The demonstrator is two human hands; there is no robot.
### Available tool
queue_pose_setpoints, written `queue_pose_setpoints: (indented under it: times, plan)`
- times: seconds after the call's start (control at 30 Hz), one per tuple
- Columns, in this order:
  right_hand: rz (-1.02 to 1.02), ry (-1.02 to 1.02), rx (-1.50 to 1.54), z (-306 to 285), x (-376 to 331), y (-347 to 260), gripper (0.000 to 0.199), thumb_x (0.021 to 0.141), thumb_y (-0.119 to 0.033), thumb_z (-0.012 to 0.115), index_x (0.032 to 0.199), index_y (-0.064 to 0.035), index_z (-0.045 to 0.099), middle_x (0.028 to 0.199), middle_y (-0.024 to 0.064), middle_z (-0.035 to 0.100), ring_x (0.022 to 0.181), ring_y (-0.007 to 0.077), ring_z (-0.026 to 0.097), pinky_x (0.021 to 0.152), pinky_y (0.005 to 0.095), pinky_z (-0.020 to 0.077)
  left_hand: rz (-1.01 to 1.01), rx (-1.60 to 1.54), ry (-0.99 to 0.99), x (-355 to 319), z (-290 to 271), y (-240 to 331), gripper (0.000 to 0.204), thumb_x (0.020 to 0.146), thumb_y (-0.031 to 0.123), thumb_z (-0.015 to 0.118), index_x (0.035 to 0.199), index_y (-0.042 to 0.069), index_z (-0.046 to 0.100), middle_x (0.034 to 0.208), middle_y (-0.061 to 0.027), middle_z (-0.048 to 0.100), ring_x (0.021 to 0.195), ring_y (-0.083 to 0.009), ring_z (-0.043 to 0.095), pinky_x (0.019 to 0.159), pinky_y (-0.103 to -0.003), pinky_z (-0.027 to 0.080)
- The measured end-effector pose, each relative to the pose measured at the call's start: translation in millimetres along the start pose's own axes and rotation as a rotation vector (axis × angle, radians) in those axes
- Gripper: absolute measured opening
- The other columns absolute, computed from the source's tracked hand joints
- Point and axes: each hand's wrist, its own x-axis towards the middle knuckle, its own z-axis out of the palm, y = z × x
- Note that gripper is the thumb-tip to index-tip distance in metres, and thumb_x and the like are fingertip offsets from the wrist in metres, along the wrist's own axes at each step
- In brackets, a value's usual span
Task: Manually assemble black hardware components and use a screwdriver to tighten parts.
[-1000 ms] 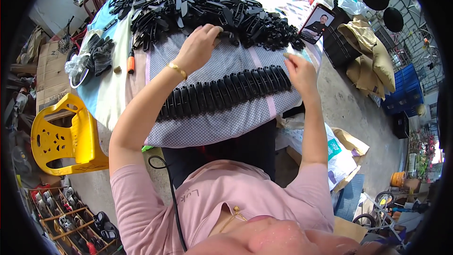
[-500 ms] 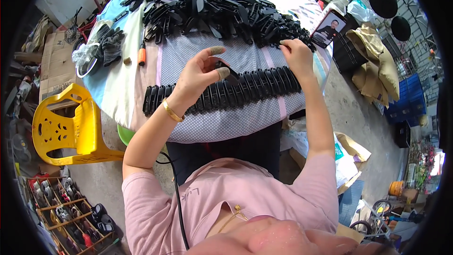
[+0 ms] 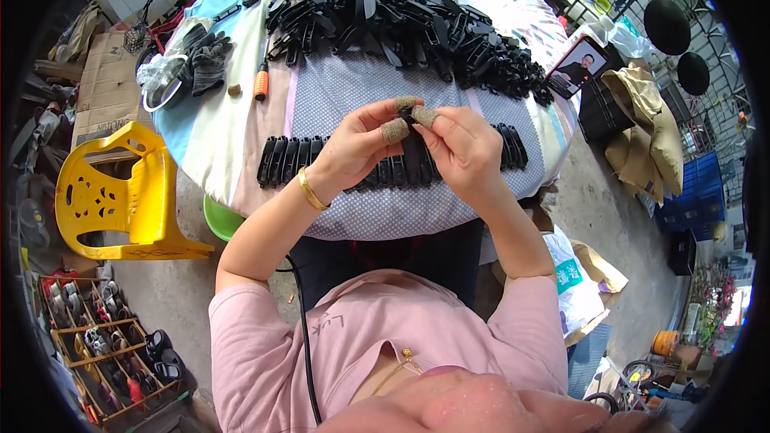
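Observation:
Over the table, my two hands meet fingertip to fingertip. My left hand [image 3: 357, 146], with tape on its thumb and index finger, pinches a black plastic clip-like piece [image 3: 415, 152]. My right hand [image 3: 467, 148], also taped at a fingertip, closes on the top end of that same piece; any smaller part there is hidden by the fingers. Behind and below them a row of similar black pieces [image 3: 293, 162] stands side by side, its middle partly covered by my hands. A large heap of loose black pieces [image 3: 385, 24] lies farther back.
An orange-handled screwdriver [image 3: 261, 84], dark gloves [image 3: 208, 64] and a white bowl-like container [image 3: 157, 99] lie at the table's left. A phone [image 3: 577, 66] stands at the right. A yellow chair [image 3: 148, 208] is left of the table, brown sacks [image 3: 642, 124] to the right.
My right hand has come from the heap's right edge leftward to my left hand, and its fingers now touch the held piece. The view has shifted slightly.

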Motion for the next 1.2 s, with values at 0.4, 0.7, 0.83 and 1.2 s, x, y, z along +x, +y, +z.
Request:
queue_pose_setpoints:
  times: [0.4, 0.7, 0.83, 1.2]
  plan:
    - [-0.021, -0.222, -0.017, -4.6, -1.3, -15.2, 0.015, 0.074, -0.008, 0.065, 0.082, 0.0041, 0.060, 0.093, 0.0145, 0.057, 0.080, 0.0279, 0.057, 0.067, 0.0353, 0.0475, 0.057, 0.077, 0.048, -3.8, -2.9, -2.6, 0.035, 0.086, 0.007, 0.057, 0.118, -0.003, 0.051, 0.108, -0.0098, 0.059, 0.095, -0.0147, 0.060, 0.081, -0.025, 0.051]
    - [0.071, -0.087, -0.102, 3.1, -14.9, -23.0, 0.035, 0.069, -0.019, 0.071, 0.095, 0.0020, 0.060, 0.101, 0.0133, 0.053, 0.084, 0.0285, 0.055, 0.070, 0.0350, 0.0470, 0.086, 0.078, 0.117, -1.3, 9.5, 1.7, 0.043, 0.087, 0.008, 0.054, 0.127, -0.002, 0.041, 0.109, -0.0126, 0.058, 0.097, -0.0181, 0.059, 0.083, -0.028, 0.050]
    - [0.079, -0.045, -0.175, 5.6, -17.9, -24.9, 0.037, 0.068, -0.018, 0.073, 0.097, 0.0016, 0.059, 0.102, 0.0133, 0.053, 0.083, 0.0274, 0.056, 0.065, 0.0321, 0.0480, 0.120, 0.255, 0.212, -8.8, 27.6, 5.9, 0.044, 0.087, 0.008, 0.055, 0.126, -0.001, 0.039, 0.110, -0.0125, 0.057, 0.097, -0.0197, 0.059, 0.082, -0.029, 0.050]
    - [0.394, -0.357, -0.362, -34.1, -17.0, 139.1, 0.022, 0.078, -0.014, 0.060, 0.097, -0.0077, 0.067, 0.085, 0.0147, 0.064, 0.079, 0.0303, 0.062, 0.070, 0.0369, 0.0480, 0.090, 0.915, 0.787, -101.3, -101.2, 112.7, 0.031, 0.082, 0.006, 0.054, 0.111, -0.005, 0.054, 0.085, -0.0022, 0.058, 0.072, -0.0079, 0.057, 0.062, -0.019, 0.046]
